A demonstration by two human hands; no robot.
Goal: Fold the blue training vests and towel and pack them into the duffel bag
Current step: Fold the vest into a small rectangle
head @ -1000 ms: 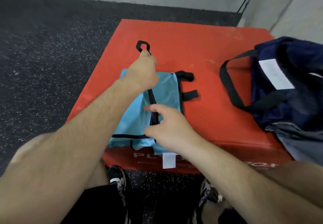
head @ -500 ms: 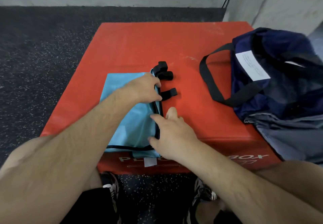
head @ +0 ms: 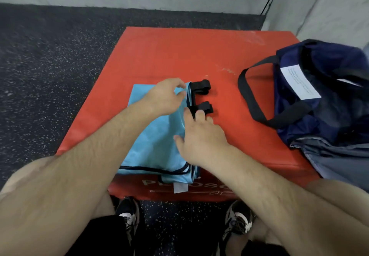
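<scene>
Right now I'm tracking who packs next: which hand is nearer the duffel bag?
Right. The right hand lies on the vest's strap edge, toward the duffel bag; the left hand sits farther away.

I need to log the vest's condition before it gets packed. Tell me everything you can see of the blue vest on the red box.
The vest is light blue, thin smooth fabric with dark piping along its edges. It lies folded flat into a tall rectangle near the front edge of the red box, its bottom layers overhanging slightly. Two black straps stick out from its right side. The left hand pinches its upper right corner; the right hand rests on its right edge, its fingers touching the lower strap.
</scene>
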